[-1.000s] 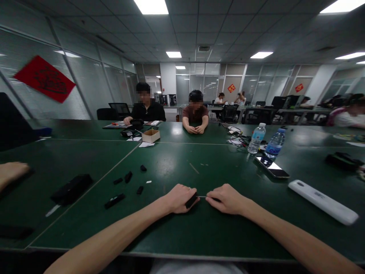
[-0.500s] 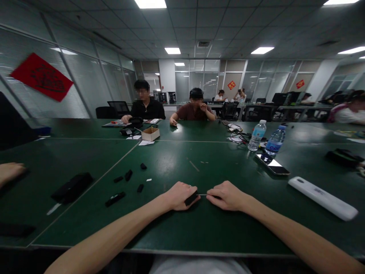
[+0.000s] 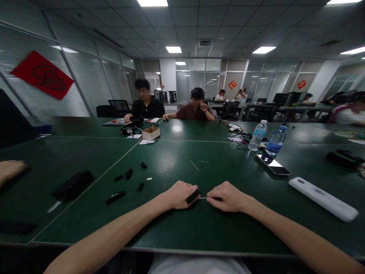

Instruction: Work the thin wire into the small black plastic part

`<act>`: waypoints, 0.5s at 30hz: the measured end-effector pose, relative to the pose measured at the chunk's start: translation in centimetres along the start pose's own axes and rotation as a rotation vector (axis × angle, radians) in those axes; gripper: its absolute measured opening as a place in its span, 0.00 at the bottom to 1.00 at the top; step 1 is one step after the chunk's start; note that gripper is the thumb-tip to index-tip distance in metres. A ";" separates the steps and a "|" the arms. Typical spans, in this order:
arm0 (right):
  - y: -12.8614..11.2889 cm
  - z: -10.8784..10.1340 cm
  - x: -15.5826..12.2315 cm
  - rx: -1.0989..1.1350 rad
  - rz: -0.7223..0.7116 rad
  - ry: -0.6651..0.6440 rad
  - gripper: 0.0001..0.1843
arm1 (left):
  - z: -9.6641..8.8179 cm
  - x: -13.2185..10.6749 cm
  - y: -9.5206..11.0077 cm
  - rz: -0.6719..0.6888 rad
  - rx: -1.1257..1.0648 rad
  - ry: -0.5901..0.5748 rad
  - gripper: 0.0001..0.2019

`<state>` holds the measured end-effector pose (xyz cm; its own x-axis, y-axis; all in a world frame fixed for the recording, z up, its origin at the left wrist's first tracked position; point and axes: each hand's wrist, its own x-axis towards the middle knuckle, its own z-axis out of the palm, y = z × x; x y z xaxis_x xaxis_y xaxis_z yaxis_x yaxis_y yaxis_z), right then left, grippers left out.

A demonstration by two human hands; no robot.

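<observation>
My left hand (image 3: 182, 195) is closed around a small black block (image 3: 192, 196), which rests between thumb and fingers just above the green table (image 3: 171, 228). My right hand (image 3: 226, 197) is pinched on a thin, light-coloured rod (image 3: 202, 198). That rod spans the short gap between my hands, its left end meeting the block or my left fingertips; which one, I cannot tell. Its other end is hidden in my right fingers. Left of my hands lie several small black pieces (image 3: 129, 174), a longer black piece (image 3: 115, 198) and a white scrap (image 3: 149, 179).
To the right are a white oblong device (image 3: 322, 198), a phone (image 3: 273, 164) and two water bottles (image 3: 257, 136), (image 3: 275, 140). A black case (image 3: 72, 185) lies left, near another person's hand (image 3: 11, 171). Across the table stands an open cardboard box (image 3: 151, 133); two people sit there.
The rod's right end now sits slightly lower, and the black block has tilted a little. Both my hands keep their hold. Across the table, one person's hand has moved left.
</observation>
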<state>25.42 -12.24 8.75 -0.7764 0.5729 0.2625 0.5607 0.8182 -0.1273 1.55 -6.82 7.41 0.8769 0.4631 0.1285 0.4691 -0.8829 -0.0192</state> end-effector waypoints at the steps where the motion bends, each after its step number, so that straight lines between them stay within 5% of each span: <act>1: -0.4 0.2 0.1 0.016 -0.027 -0.004 0.17 | 0.1 0.1 0.0 -0.010 0.002 -0.005 0.16; 6: -1.3 0.8 0.4 0.020 -0.092 -0.033 0.18 | 0.2 0.3 0.0 -0.031 0.011 -0.019 0.15; 15: 1.7 -0.4 0.2 0.003 0.135 -0.042 0.18 | 0.6 0.2 -0.1 -0.049 0.025 0.013 0.17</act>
<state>26.37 -10.76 8.97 -0.7051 0.6796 0.2024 0.6603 0.7333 -0.1620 1.78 -6.61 6.88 0.8517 0.5042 0.1429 0.5136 -0.8572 -0.0370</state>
